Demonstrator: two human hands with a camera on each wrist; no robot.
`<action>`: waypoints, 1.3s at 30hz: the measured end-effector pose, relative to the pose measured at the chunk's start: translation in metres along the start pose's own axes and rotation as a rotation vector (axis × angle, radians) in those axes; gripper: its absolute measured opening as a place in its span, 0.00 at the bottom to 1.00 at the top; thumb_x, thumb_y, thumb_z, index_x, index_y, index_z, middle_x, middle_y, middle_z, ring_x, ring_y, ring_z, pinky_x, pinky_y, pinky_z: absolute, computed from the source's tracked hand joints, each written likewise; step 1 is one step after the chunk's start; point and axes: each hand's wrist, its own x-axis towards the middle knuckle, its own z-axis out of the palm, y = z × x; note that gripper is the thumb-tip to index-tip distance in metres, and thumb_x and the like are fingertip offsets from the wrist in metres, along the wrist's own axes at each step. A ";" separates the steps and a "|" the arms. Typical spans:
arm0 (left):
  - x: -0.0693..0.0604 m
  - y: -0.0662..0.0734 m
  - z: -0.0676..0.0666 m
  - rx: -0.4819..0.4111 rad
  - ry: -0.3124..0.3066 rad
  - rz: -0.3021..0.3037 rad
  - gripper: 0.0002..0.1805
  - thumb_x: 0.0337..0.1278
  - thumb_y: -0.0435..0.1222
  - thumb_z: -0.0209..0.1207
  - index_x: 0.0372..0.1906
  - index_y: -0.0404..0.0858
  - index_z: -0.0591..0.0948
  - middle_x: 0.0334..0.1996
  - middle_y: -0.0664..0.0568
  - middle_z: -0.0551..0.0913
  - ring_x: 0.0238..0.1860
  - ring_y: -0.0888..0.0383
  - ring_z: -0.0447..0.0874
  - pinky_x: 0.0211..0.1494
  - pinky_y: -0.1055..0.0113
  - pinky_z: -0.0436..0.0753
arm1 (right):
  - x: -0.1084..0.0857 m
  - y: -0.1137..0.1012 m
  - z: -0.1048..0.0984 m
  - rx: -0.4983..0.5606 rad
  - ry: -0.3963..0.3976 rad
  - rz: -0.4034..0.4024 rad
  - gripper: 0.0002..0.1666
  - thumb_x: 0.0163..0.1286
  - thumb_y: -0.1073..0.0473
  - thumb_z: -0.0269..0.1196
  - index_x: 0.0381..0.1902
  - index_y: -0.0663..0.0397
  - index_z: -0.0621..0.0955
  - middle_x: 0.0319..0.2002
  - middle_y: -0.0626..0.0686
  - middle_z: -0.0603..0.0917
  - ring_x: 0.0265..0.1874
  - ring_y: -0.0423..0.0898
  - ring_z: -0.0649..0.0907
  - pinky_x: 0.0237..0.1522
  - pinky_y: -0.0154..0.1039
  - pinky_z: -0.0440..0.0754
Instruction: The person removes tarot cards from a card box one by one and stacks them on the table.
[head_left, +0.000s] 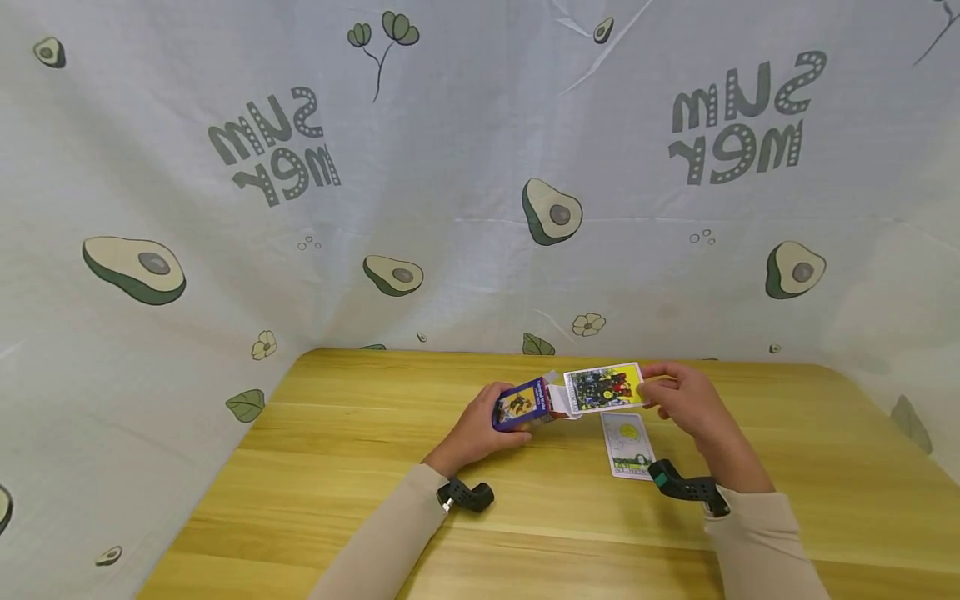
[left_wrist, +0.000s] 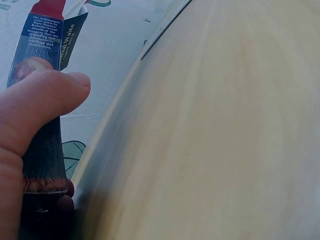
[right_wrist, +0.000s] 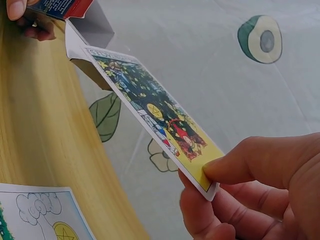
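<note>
My left hand point(head_left: 487, 425) grips a purple-blue tarot card box point(head_left: 519, 406), its thumb along the near side. The box lies tilted, with its opened flaps point(head_left: 561, 402) facing right. Between thumb and fingers my right hand point(head_left: 686, 404) pinches the right end of a picture card point(head_left: 603, 388), which has a yellow part and a dark leafy scene. In the right wrist view, the far end of this card reaches the box's white flap point(right_wrist: 82, 42). Below it, another card point(head_left: 628, 446) with a yellow disc and a cloud lies face up on the table.
The wooden table point(head_left: 315, 500) has its back edge against a pale cloth point(head_left: 450, 167) printed with avocados and lettering. Each wrist wears a black strap with a small device, the left one point(head_left: 467, 495) near the table and the right one point(head_left: 686, 485) by the lying card.
</note>
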 end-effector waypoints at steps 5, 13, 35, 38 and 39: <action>-0.001 0.001 0.000 0.000 0.001 -0.004 0.39 0.47 0.47 0.71 0.63 0.44 0.66 0.52 0.54 0.71 0.48 0.59 0.73 0.52 0.67 0.75 | 0.000 0.003 -0.002 0.010 0.004 0.004 0.28 0.71 0.54 0.57 0.61 0.68 0.70 0.52 0.68 0.80 0.40 0.56 0.81 0.34 0.38 0.77; -0.001 -0.001 -0.001 -0.005 -0.001 -0.002 0.39 0.48 0.49 0.71 0.64 0.44 0.66 0.52 0.53 0.71 0.48 0.58 0.73 0.52 0.66 0.75 | 0.004 0.011 -0.004 0.094 0.038 0.026 0.26 0.71 0.57 0.53 0.60 0.70 0.67 0.50 0.71 0.78 0.36 0.58 0.83 0.34 0.37 0.82; -0.001 0.000 -0.001 0.011 0.001 0.001 0.39 0.47 0.48 0.71 0.63 0.44 0.67 0.51 0.53 0.72 0.47 0.59 0.73 0.51 0.66 0.75 | -0.001 0.007 -0.005 0.104 0.018 0.043 0.31 0.71 0.63 0.54 0.66 0.70 0.59 0.50 0.71 0.73 0.32 0.52 0.79 0.32 0.34 0.81; -0.001 0.001 -0.001 0.013 0.000 0.005 0.39 0.47 0.48 0.71 0.63 0.43 0.67 0.51 0.53 0.72 0.47 0.59 0.73 0.51 0.67 0.75 | -0.001 0.008 -0.005 0.086 0.027 0.039 0.30 0.72 0.61 0.55 0.65 0.69 0.61 0.49 0.69 0.75 0.31 0.51 0.77 0.32 0.34 0.79; -0.001 0.001 -0.001 0.013 0.000 0.007 0.39 0.47 0.48 0.72 0.63 0.43 0.67 0.51 0.53 0.72 0.47 0.59 0.73 0.51 0.67 0.75 | -0.002 0.009 -0.005 0.079 0.030 0.038 0.29 0.72 0.61 0.55 0.65 0.69 0.61 0.49 0.69 0.75 0.32 0.52 0.77 0.32 0.34 0.79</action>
